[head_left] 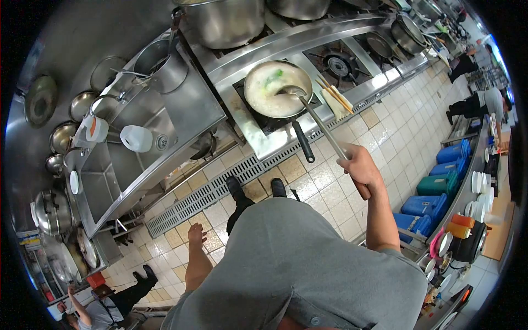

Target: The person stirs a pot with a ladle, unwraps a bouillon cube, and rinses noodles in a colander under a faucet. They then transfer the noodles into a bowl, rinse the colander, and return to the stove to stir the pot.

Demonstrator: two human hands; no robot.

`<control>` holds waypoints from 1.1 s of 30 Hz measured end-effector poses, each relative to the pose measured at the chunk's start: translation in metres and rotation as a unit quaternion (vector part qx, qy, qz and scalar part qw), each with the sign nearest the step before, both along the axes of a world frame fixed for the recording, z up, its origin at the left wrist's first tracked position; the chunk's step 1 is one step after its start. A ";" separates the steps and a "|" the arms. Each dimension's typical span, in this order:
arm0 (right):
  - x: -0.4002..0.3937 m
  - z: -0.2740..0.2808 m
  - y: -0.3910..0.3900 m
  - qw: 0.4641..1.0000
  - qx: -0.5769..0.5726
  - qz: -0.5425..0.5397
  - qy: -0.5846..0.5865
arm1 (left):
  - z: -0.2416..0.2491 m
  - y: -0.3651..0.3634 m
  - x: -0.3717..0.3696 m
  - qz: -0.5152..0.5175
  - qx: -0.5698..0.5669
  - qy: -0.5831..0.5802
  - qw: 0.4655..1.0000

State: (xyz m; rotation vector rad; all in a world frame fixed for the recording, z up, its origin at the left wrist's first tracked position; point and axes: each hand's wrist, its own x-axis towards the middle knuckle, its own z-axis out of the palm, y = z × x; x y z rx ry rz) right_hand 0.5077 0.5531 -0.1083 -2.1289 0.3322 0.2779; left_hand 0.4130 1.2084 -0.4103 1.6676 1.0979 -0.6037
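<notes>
My right hand (360,169) is wrapped round the long handle of a ladle (324,129), whose end by my wrist is brown. The ladle's bowl rests in a frying pan (251,108) on the near left burner. Milky white liquid (261,93) fills the pan, with a green clump (273,78) in it. The pan's black handle (303,143) points toward me, and nothing grips it. My left hand (196,234) hangs low at my side over the floor, fingers loosely apart and holding nothing.
Chopsticks (336,94) lie on a folded cloth (334,105) right of the pan. Beyond is a bare gas burner (337,66). Big pots (223,25) stand behind. A steel sink (146,118) is on the left, with a white jug (136,138). Blue bins (423,206) line the right.
</notes>
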 end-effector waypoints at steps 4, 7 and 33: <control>-0.002 0.020 0.006 1.000 -0.008 -0.022 0.016 | 0.012 -0.012 0.001 0.018 0.011 0.018 1.000; 0.003 0.017 0.003 1.000 -0.012 -0.027 -0.010 | 0.007 -0.011 -0.003 0.012 0.017 0.019 1.000; 0.060 -0.082 -0.010 0.826 0.539 -0.157 0.053 | 0.006 -0.001 -0.041 0.050 -0.006 0.049 0.998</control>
